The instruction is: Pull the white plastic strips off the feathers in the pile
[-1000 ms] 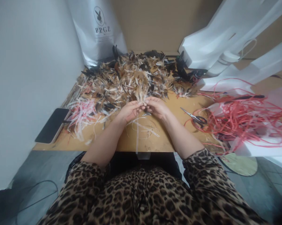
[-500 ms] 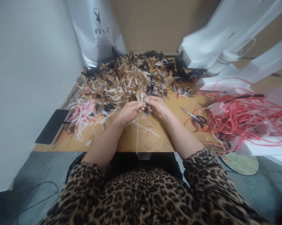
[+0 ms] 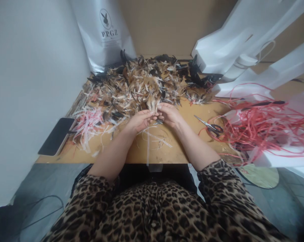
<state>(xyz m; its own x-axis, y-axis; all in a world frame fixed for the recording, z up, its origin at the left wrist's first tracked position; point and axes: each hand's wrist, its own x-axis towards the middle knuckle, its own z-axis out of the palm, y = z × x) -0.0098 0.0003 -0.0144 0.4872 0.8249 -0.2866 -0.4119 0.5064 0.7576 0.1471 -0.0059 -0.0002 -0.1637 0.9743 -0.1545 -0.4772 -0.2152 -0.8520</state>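
Between my two hands, a small bunch of brown and cream feathers point(image 3: 153, 103) points away from me, its quill ends pinched low down. My left hand point(image 3: 143, 120) is closed on it from the left, thumb and fingertips together. From the right, my right hand point(image 3: 170, 114) pinches the same bunch, so the fingertips of both hands nearly meet. Just beyond lies a big pile of brown, white and black feathers point(image 3: 134, 84). Thin white strips point(image 3: 148, 148) lie on the table below my hands, one reaching the front edge.
Scissors point(image 3: 209, 126) lie right of my hands, against a tangle of red and clear strips point(image 3: 268, 127). At left are a phone point(image 3: 57, 136) and a clump of pink-white strips point(image 3: 90, 122). A silver bag point(image 3: 108, 43) stands behind, white packaging point(image 3: 220, 50) at the back right.
My fingers have shifted slightly around the feathers' quill ends. The bunch stays in almost the same place, and nothing else has visibly moved.
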